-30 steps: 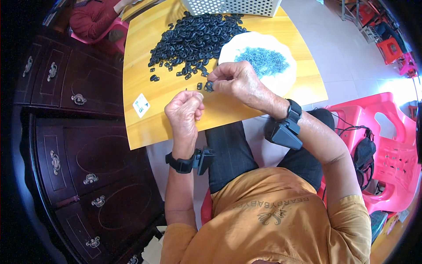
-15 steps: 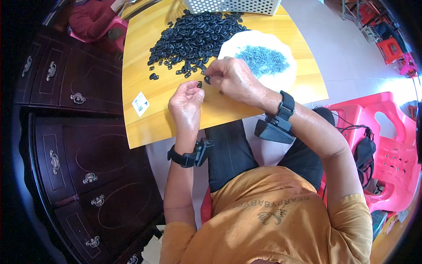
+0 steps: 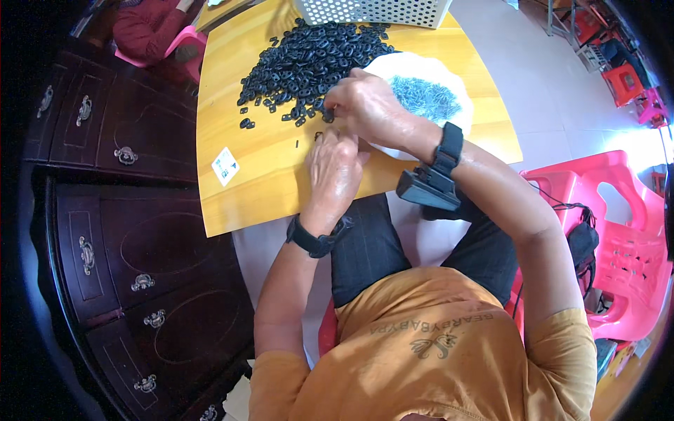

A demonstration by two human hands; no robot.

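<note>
Right hand (image 3: 365, 105) on black parts (image 3: 309, 59)

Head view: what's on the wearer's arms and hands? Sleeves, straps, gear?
Both hands are bare. The left hand has a slim black band at the wrist. The right hand has a wider black wrist strap carrying a black boxy device on a bracket. Short orange sleeves end above the elbows; no cables show on either arm.

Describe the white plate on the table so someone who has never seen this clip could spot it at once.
Start at the yellow wooden tabletop in front of the seated person. On its right half, beside the big heap of small black plastic parts, sits the round white plate, partly under the right hand. It is the only white dish there, and it holds a pile of small grey metal pieces, not black ones.
</note>
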